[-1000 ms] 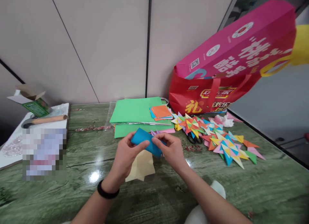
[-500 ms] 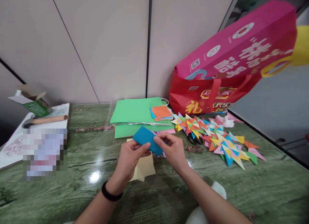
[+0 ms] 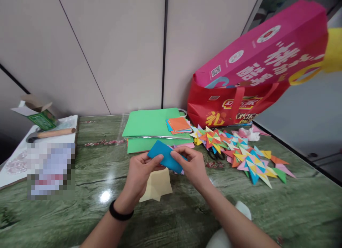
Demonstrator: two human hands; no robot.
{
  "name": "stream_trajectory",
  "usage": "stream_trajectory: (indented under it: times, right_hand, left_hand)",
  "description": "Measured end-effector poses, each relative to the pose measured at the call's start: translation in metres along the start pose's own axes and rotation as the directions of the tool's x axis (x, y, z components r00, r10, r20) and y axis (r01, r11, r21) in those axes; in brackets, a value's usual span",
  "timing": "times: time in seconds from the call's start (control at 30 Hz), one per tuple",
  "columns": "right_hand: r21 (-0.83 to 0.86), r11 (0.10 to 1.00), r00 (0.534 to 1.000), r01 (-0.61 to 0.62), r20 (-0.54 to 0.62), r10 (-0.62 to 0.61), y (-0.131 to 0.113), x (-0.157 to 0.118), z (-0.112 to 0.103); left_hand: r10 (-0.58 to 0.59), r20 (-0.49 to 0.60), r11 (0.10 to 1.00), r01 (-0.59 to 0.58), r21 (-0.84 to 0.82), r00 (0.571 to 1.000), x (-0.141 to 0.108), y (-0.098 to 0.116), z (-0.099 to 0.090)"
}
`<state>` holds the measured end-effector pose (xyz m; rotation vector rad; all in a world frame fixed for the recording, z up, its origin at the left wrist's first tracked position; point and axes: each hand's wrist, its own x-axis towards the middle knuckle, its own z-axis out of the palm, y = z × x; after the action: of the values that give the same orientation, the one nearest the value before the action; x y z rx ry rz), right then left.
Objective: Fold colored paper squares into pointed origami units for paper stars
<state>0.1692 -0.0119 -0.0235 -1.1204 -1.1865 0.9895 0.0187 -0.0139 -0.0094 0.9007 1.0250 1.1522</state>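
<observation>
A piece of blue paper (image 3: 166, 156) is held up between both hands over the middle of the table. My left hand (image 3: 143, 171) pinches its left side, thumb on top. The right edge is gripped by my right hand (image 3: 190, 164), also with the thumb on the near face. Below the hands lie pale yellow paper sheets (image 3: 157, 187), partly overlapping. Some purple paper shows behind the blue piece, mostly hidden by it and my right hand.
Behind the hands is a stack of green paper (image 3: 152, 123) topped by small orange and blue squares (image 3: 179, 124). Folded colourful paper stars (image 3: 251, 159) spread to the right, before a red bag (image 3: 211, 105). A hammer-like tool (image 3: 53, 133) and an open green box (image 3: 42, 116) are left.
My left hand has shifted slightly left and down along the blue paper, uncovering more of the yellow sheets. The blue piece now looks narrower and more rectangular. My right hand has hardly moved.
</observation>
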Motion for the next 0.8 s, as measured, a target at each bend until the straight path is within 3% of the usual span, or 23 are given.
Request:
stream_trajectory:
  times: [0.23, 0.4, 0.8]
  right_hand:
    - [0.032, 0.999, 0.999, -0.034, 0.018, 0.033, 0.001, 0.0, -0.001]
    - [-0.014, 1.0, 1.0, 0.009, 0.015, -0.009, 0.002, 0.004, -0.004]
    - [-0.111, 0.994, 0.999, 0.019, 0.029, -0.016, 0.003, 0.006, -0.009]
  left_hand:
    - [0.01, 0.017, 1.0, -0.01, -0.012, 1.0, 0.0, 0.002, 0.001]
    - [0.043, -0.007, 0.999, -0.043, 0.032, 0.999, 0.002, 0.007, -0.002]
    - [0.055, 0.062, 0.992, -0.062, 0.112, 0.997, 0.002, 0.011, -0.005]
